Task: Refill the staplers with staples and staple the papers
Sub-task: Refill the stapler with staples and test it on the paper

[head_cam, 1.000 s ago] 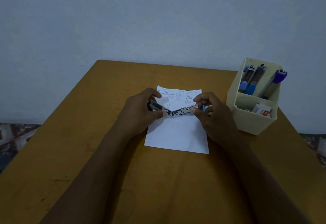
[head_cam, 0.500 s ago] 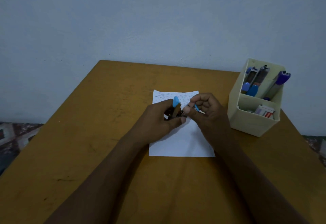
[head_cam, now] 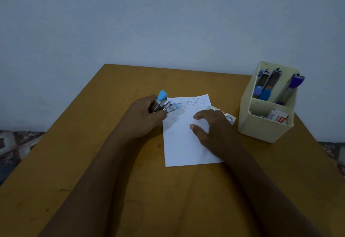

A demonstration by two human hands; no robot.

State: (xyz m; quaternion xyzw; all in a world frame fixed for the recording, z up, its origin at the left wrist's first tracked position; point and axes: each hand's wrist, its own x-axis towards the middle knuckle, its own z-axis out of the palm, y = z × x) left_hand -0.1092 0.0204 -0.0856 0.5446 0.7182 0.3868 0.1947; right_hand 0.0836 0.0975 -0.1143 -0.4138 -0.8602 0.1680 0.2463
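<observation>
Table (head_cam: 115, 162), paper (head_cam: 183, 143) mid-frame. Hands parted since half a second ago: right hand (head_cam: 211, 130) now flat on paper, fingers spread; left hand (head_cam: 143, 119) wrapped round stapler (head_cam: 165, 104) at paper's upper-left corner. Stapler mouth agape, pointing right; long axis left-right, blue lid tilted up.

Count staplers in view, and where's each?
4. One light-blue stapler in the left hand at the paper's top-left corner; three standing in the organizer's back compartment. More may be hidden inside.
</observation>
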